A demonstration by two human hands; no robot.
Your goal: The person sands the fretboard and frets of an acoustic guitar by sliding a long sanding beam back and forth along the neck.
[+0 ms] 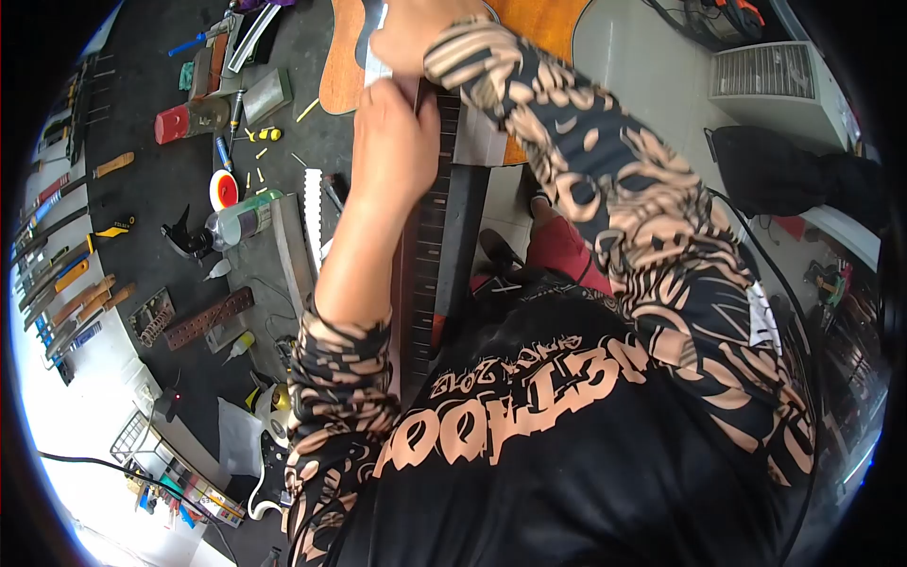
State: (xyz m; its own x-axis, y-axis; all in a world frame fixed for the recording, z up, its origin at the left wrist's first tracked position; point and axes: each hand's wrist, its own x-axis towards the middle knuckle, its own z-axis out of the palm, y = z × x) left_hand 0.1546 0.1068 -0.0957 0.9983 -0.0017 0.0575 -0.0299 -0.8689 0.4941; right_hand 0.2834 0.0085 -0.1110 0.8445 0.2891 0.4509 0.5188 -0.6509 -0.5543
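One guitar (pixel 432 227) lies beneath left grip (pixel 395 140) and right grip (pixel 413 36).

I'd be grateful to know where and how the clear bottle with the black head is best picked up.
Probably around the clear bottle's body, coming from above with the left hand, the bench being on that side. The bottle lies on its side, so its long, rounded body faces up, while the black head is angular and likely more awkward to grip.
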